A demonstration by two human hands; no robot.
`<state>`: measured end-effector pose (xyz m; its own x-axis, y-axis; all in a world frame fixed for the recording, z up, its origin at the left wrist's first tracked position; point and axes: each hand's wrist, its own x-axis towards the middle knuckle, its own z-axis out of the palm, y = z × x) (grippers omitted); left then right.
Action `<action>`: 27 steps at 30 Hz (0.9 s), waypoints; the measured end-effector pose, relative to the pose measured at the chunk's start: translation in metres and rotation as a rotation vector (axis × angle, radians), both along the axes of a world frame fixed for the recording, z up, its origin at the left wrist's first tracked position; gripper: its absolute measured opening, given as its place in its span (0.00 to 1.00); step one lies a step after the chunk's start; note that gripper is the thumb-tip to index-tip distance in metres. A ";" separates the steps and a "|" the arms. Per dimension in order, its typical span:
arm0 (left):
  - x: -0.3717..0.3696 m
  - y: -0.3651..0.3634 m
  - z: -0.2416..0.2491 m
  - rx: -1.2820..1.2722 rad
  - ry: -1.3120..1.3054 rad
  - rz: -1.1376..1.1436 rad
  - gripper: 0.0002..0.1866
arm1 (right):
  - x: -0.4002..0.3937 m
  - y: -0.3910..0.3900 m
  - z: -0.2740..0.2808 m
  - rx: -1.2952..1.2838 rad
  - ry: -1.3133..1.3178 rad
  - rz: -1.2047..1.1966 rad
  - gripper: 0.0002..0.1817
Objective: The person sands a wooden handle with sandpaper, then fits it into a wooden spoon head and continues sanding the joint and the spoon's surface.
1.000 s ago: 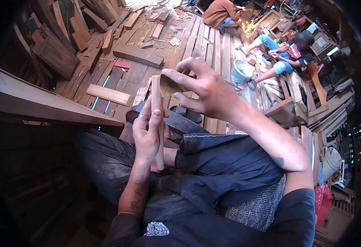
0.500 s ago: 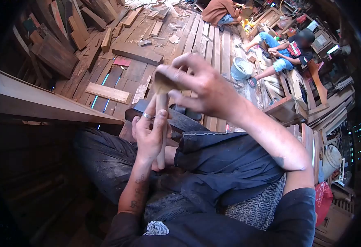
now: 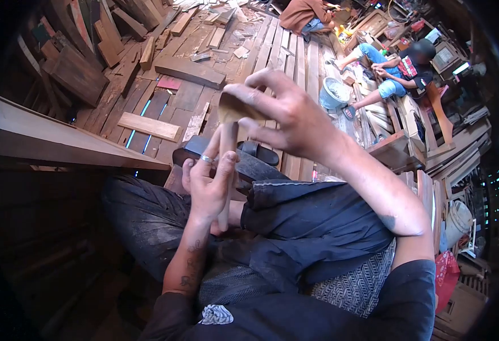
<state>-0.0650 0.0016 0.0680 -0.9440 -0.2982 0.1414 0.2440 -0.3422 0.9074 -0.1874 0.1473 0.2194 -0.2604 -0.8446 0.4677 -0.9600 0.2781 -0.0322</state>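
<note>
My left hand is wrapped round a smooth wooden stick, which stands nearly upright above my lap. A ring sits on one of its fingers. My right hand pinches a curled brown sheet that looks like sandpaper, thumb on one side and fingers on the other. The sheet is bent into an arch just over the stick's dark top end. Below the left hand, the stick's lower part shows near my bare ankle.
A sandal lies beyond my crossed legs. Planks and offcuts are strewn over the slatted floor. At the right a person sits near a white bucket; another person crouches farther back. A long board runs along the left.
My right hand has shifted slightly right with the brown sheet, uncovering the stick's top end. The stick leans a little more to the right; my left hand keeps its grip.
</note>
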 end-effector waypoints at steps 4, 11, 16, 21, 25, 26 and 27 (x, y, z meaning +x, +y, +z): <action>-0.001 -0.005 -0.001 -0.001 -0.002 -0.021 0.31 | -0.003 0.003 0.000 -0.010 -0.035 -0.059 0.27; 0.000 -0.006 -0.003 0.002 -0.015 -0.039 0.31 | -0.006 0.005 -0.010 -0.014 -0.062 -0.023 0.27; -0.002 0.000 -0.011 -0.085 -0.022 -0.002 0.30 | 0.004 -0.003 -0.007 -0.004 -0.053 0.064 0.27; -0.001 -0.010 0.003 -0.031 -0.013 0.025 0.29 | -0.001 0.002 -0.010 -0.020 -0.043 -0.013 0.30; -0.010 0.007 -0.021 -0.003 0.034 0.107 0.29 | 0.006 -0.003 -0.008 0.047 -0.035 0.016 0.29; -0.008 0.001 -0.025 -0.029 0.012 0.087 0.28 | 0.003 0.001 -0.010 0.049 -0.022 -0.009 0.29; -0.004 -0.007 -0.009 -0.056 -0.009 0.070 0.27 | 0.000 0.003 -0.009 0.050 -0.007 -0.029 0.29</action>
<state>-0.0692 -0.0051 0.0589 -0.9223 -0.3555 0.1516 0.2577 -0.2735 0.9267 -0.1874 0.1499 0.2103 -0.2888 -0.8589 0.4229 -0.9512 0.3077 -0.0246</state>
